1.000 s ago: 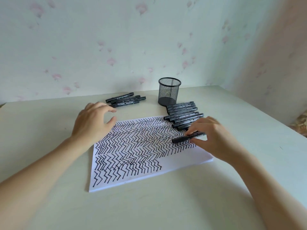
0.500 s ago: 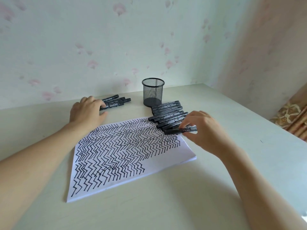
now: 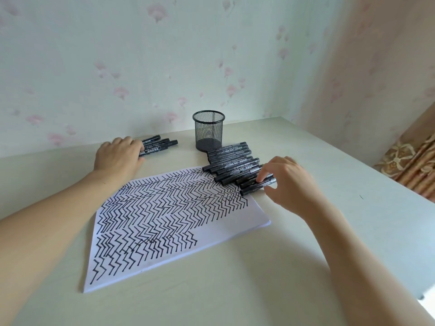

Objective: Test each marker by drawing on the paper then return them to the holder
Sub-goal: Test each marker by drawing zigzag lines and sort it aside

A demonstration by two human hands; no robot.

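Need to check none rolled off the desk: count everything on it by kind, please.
Markers, left pile: 3
Markers, right pile: about 11, counting the marker the right hand pinches; they overlap, so not exact
Mesh holder: 1
Paper sheet: 1
Total: about 16

Soft, even daylight, faint shadows, sharp focus, with wide-angle bending at the edges.
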